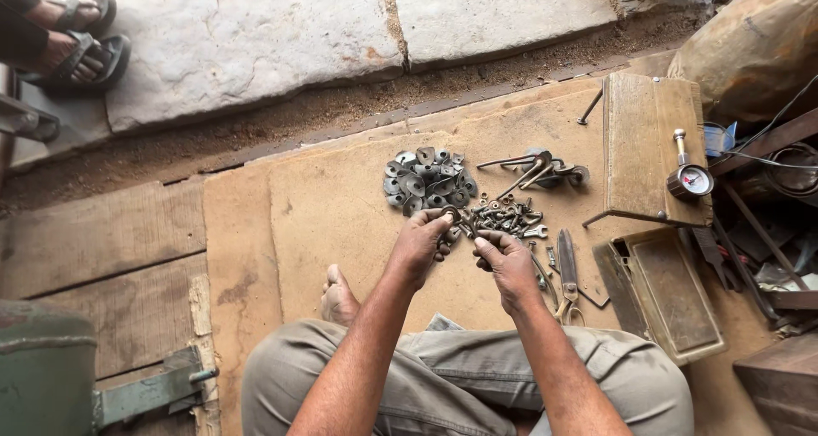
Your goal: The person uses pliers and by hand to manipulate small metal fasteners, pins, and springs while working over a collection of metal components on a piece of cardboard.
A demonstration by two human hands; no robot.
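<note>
Tan cardboard sheet (341, 206) covers the floor under both hands. A flat metal tray (673, 295) lies well right of the fingers, and a heap of grey washers (428, 180) sits just beyond them. The left hand (419, 244) and right hand (509, 266) meet over a pile of bolts (507, 217); the fingers of each are pinched on a small metal part (458, 219) held between them.

small part (452, 215) half hidden by fingers (436, 221), too small to identify
</note>
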